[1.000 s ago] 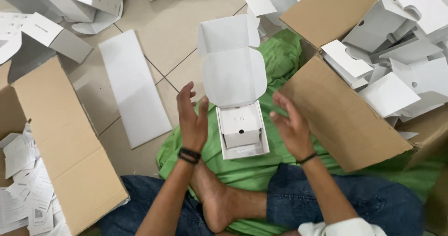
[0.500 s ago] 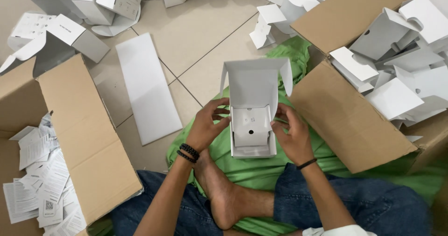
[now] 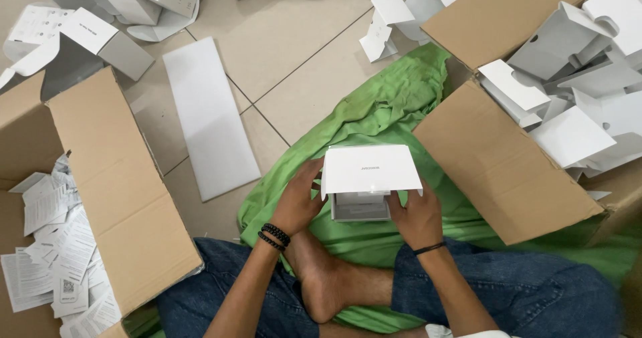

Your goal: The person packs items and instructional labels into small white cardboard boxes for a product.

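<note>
I sit cross-legged on a green cloth (image 3: 374, 117) spread over a tiled floor. Both hands hold a small white cardboard box (image 3: 366, 181) in front of my bare foot (image 3: 328, 284). Its lid is folded down nearly flat over the body. My left hand (image 3: 297, 201), with a black bead bracelet at the wrist, grips the box's left side. My right hand (image 3: 416, 214), with a thin black wrist band, grips its right side and the lid's edge.
A large open cardboard carton (image 3: 515, 151) on the right holds several folded white boxes. Another carton (image 3: 114, 197) on the left holds several paper leaflets. A white foam sheet (image 3: 210, 117) lies on the tiles. More white boxes (image 3: 100, 17) are scattered at the top.
The box's lid stood open and upright; it has now come down over the body. My hands have closed in on both sides of the box.
</note>
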